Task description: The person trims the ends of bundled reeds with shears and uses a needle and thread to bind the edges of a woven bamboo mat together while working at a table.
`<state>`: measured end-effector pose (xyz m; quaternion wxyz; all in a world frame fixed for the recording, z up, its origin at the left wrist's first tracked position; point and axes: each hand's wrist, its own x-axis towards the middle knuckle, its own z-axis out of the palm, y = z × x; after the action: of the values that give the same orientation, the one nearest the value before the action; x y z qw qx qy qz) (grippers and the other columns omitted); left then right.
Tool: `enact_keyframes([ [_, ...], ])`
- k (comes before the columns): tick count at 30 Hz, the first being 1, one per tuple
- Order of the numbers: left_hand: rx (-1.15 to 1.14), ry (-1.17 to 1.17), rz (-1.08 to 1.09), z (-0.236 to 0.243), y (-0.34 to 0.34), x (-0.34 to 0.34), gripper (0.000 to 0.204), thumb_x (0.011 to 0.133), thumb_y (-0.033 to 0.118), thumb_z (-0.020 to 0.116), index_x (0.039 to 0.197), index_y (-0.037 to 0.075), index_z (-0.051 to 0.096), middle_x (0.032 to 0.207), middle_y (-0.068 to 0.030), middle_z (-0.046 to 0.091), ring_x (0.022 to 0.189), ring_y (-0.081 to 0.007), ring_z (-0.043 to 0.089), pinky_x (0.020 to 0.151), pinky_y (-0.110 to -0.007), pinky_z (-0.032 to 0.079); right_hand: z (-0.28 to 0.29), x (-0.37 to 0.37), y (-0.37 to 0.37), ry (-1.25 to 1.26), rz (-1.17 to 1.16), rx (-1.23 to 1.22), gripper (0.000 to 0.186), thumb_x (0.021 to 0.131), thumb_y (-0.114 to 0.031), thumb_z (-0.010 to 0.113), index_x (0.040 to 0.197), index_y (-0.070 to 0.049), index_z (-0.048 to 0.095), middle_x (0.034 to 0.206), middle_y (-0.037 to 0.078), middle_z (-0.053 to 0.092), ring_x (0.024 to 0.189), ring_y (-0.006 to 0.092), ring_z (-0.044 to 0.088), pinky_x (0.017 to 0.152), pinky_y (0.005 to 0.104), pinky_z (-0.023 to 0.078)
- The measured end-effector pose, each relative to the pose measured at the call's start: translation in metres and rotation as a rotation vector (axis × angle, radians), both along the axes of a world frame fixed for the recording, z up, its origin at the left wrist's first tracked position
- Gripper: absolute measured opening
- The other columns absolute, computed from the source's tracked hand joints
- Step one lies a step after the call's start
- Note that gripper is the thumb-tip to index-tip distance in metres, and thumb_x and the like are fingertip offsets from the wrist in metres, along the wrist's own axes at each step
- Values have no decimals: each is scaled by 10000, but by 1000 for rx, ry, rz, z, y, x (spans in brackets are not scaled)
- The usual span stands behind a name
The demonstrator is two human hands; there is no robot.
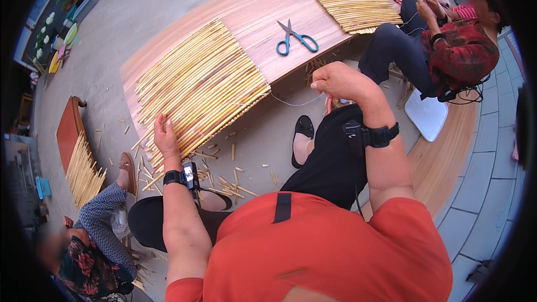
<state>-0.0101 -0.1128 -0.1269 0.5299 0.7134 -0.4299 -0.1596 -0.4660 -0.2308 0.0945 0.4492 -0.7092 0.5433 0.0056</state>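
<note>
A mat of yellow reed-like stalks (196,86), bound side by side, lies on a wood-grain table. My left hand (166,138) rests at its near left edge, fingers stretched out and touching the stalk ends. From the mat's right corner a thin white thread (293,104) runs loosely to my right hand (342,82). That hand is raised above my knee, fingers curled and pinched on the thread; whether a needle is there I cannot make out. Scissors with teal handles (291,39) lie on the table to the right of the mat, blades slightly apart.
A second stalk mat (349,0) lies farther right, beside a seated co-worker (461,50) whose hands are together. Another seated person (92,246) is at lower left, near a reddish-brown table (71,128) with stalks. Cut stalk pieces (232,187) litter the floor.
</note>
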Motion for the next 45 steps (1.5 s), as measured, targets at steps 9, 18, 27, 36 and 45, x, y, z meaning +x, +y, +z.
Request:
enact_keyframes([
  [9, 93, -586, -142, 16, -1, 14, 335, 815, 68, 599, 1141, 17, 547, 1152, -191, 557, 1100, -342, 507, 969, -381, 387, 3, -5, -6, -528, -278, -175, 191, 905, -196, 545, 847, -30, 619, 644, -46, 531, 428, 2, 393, 403, 157, 365],
  [18, 76, -304, -287, 94, -49, -95, 465, 806, 158, 644, 1227, 20, 503, 1228, -185, 533, 1174, -324, 473, 998, -375, 362, 0, -18, -16, -1161, -297, -72, 219, 944, -218, 493, 961, -12, 564, 478, -62, 352, 364, 16, 302, 403, 191, 368],
  [27, -2, 326, -1081, 117, -6, -326, 562, 820, 145, 644, 1312, 22, 402, 1094, -102, 535, 1044, -193, 525, 955, -325, 401, 2, -5, -44, -1742, -156, 210, 202, 948, -231, 477, 991, -62, 577, 716, 21, 497, 540, 71, 416, 514, 224, 394],
  [36, 698, 621, -1383, 145, 36, -237, 166, 913, 153, 534, 812, 24, 560, 706, 13, 533, 633, -69, 474, 608, -220, 411, -48, -91, -75, -1763, -602, 178, 172, 908, -189, 541, 965, -29, 571, 795, 49, 526, 605, 93, 458, 532, 204, 401],
  [45, 795, 333, -1468, 165, 17, -220, 141, 863, 147, 615, 818, 28, 553, 760, -1, 565, 750, -88, 528, 709, -259, 442, -62, -120, -64, -1412, -784, -113, 96, 935, -181, 505, 943, -94, 544, 830, 83, 605, 561, 66, 459, 499, 189, 391],
])
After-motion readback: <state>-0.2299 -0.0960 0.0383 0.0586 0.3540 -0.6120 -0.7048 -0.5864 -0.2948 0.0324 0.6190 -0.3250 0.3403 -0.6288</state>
